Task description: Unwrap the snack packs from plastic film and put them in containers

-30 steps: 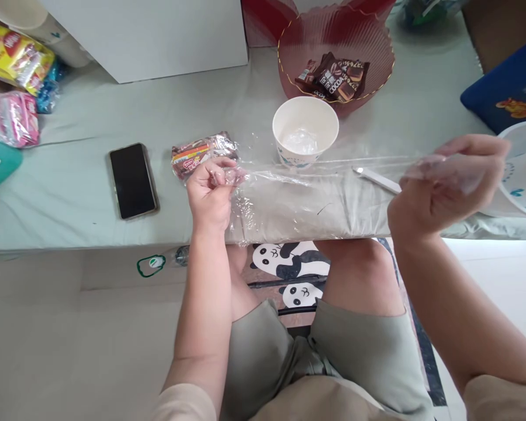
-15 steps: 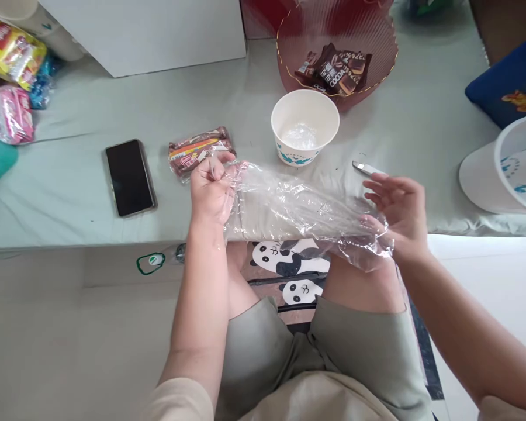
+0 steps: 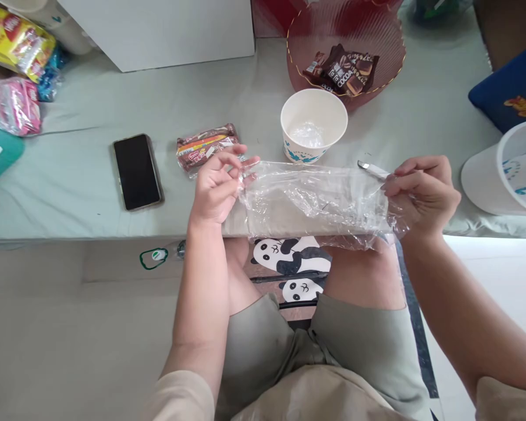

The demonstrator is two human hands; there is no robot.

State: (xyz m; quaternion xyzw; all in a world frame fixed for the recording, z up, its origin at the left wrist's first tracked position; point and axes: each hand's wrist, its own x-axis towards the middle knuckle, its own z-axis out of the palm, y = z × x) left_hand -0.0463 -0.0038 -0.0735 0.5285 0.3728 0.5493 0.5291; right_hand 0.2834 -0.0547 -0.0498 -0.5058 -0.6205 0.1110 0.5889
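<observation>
A clear plastic bag (image 3: 315, 196) is stretched between my two hands at the table's front edge. My left hand (image 3: 219, 187) pinches its left end, some fingers lifted. At the other end my right hand (image 3: 425, 193) is closed on the plastic. Just behind the bag stands a white paper cup (image 3: 294, 153) with blue print and some clear plastic inside. A small utility knife (image 3: 370, 169) lies by my right fingers, its handle end partly hidden. Behind my left hand is a brown snack packet (image 3: 201, 146).
A pink ribbed bowl (image 3: 388, 76) holds several brown cocoa snack packets (image 3: 348, 70). A black phone (image 3: 137, 171) lies at left. On the right stand a white bucket-like container (image 3: 482, 181) and a blue case (image 3: 504, 93). A white box (image 3: 166, 35) is at the back.
My right hand has gone from spread fingers to a closed grip on the bag and moved right. The bag is pulled straighter. The view has shifted slightly.
</observation>
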